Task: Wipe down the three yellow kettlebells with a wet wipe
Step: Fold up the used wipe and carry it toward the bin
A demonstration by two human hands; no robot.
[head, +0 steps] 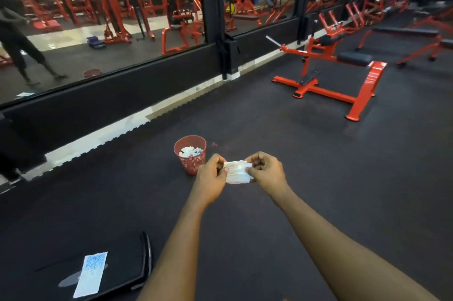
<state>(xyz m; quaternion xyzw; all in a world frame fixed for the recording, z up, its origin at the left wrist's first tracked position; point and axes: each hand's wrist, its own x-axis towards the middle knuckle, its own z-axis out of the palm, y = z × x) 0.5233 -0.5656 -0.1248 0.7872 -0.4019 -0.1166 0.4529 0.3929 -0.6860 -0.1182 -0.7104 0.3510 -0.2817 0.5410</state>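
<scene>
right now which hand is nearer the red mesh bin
Left. The left hand holds the wipe just beside the red mesh bin; the right hand holds the wipe's other end, farther from it.

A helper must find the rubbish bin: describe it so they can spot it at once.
Follow the long mirror wall on the left down to the dark floor. A small red bin stands there, just beyond the left hand. Unlike the red gym machines, it is a round mesh basket with white scraps inside.
</scene>
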